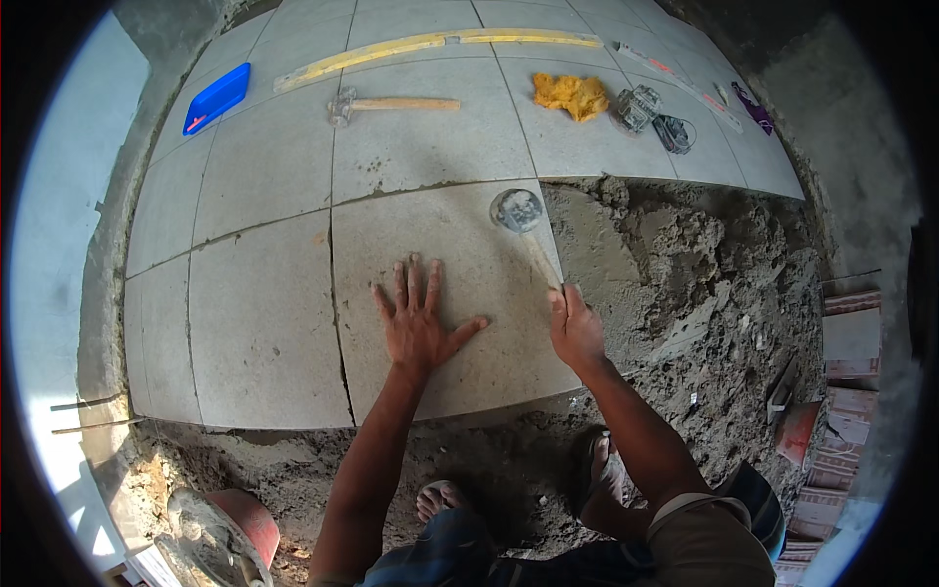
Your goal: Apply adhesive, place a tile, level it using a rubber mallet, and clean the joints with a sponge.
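My left hand lies flat with spread fingers on a pale grey square floor tile at the centre. My right hand is wrapped round the pale handle of a mallet, whose round, mortar-smeared head is over that tile's upper right area; whether it touches the tile I cannot tell. To the right of the tile spreads rough wet grey mortar. Behind, on laid tiles, lie a second mallet with a wooden handle and a yellow sponge or rag.
A blue tray, yellow straightedge, white bar, two dusty tools and a purple item lie farther back. A red-and-grey bucket stands lower left. Tile boxes and a red container line the right. Walls border both sides.
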The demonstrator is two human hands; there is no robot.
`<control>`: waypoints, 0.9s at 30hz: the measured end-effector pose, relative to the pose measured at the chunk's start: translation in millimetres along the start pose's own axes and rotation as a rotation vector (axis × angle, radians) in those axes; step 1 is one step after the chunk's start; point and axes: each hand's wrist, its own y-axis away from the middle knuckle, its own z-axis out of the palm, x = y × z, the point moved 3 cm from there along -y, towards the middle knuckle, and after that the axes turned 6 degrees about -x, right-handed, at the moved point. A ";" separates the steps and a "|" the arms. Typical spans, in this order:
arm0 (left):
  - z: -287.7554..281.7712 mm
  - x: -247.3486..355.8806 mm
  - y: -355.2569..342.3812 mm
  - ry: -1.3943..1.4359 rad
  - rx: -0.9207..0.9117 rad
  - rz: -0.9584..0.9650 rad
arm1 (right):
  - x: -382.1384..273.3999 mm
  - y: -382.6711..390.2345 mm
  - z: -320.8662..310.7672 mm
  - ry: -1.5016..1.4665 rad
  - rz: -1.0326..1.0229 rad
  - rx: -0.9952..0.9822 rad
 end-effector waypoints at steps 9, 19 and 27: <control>4.1 -2.9 2.8 0.051 0.067 0.029 | 0.9 7.4 3.4 -0.030 -0.054 0.004; 2.7 -7.8 1.1 0.052 0.088 -0.019 | 1.2 8.4 -0.3 -0.039 -0.062 -0.053; 9.1 -8.7 5.8 0.112 0.129 0.024 | -13.8 3.5 -2.5 -0.096 -0.112 -0.059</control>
